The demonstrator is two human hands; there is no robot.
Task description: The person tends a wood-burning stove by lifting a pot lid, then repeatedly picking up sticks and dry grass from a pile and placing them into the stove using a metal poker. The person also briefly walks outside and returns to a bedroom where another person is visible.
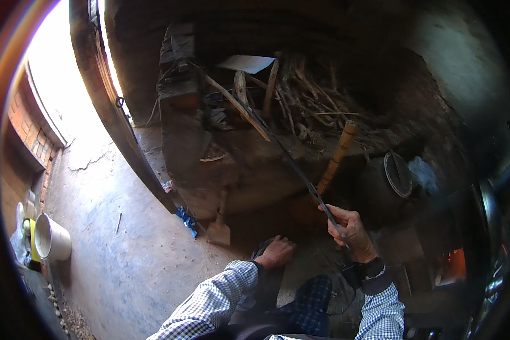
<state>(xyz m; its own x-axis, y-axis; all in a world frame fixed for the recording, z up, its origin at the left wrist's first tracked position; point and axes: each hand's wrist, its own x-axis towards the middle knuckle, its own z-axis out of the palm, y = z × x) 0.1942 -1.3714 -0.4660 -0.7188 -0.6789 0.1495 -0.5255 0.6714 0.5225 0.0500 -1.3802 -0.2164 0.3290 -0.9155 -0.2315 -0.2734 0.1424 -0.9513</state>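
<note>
My right hand (pixel 352 233) grips the near end of a long, thin dark rod (pixel 295 166), perhaps a fire poker. It slants up and left, its far end reaching in front of a pale stick (pixel 233 100). My left hand (pixel 277 251) appears to lie over my knee, back upward. Its fingers curl down, and their undersides are hidden. Just beyond the right hand leans a tied, yellowish bundle of thin sticks (pixel 336 157), or a rolled mat. Orange firelight glows in an opening (pixel 450 264) low on the right.
Firewood branches (pixel 310 93) lie heaped against the dark wall. A small shovel (pixel 219 231) leans against a low ledge. Blue crumpled wrapping (pixel 187 221) lies by the wooden door (pixel 110 93). A white bucket (pixel 53 238) stands left; a lidded vessel (pixel 397 174) sits right.
</note>
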